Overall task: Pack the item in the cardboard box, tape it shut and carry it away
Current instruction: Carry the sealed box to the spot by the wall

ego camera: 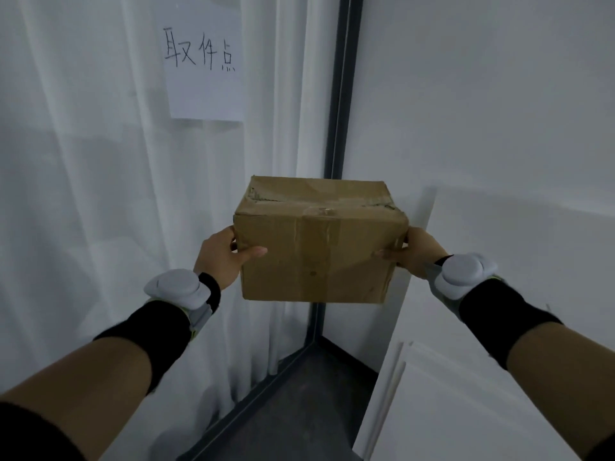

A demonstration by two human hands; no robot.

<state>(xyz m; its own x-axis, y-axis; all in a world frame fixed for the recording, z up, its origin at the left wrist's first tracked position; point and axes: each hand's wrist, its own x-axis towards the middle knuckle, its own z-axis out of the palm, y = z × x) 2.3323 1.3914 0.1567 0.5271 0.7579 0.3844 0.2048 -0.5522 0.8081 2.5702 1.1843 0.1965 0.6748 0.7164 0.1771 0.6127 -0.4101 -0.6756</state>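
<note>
A closed brown cardboard box (316, 241) with clear tape along its top seam and down its front hangs in the air at the centre of the head view. My left hand (223, 254) grips its left side, thumb across the front face. My right hand (416, 251) grips its right side, thumb on the front lower corner. Both arms are stretched forward, with grey wrist devices and black bands. The box's contents are hidden.
A white curtain (83, 194) hangs on the left with a handwritten paper sign (203, 61) pinned to it. A dark vertical frame (342, 94) marks the room corner. A white wall (499, 111) stands on the right, white boards (449, 394) lean below it, and dark floor (299, 404) lies beneath.
</note>
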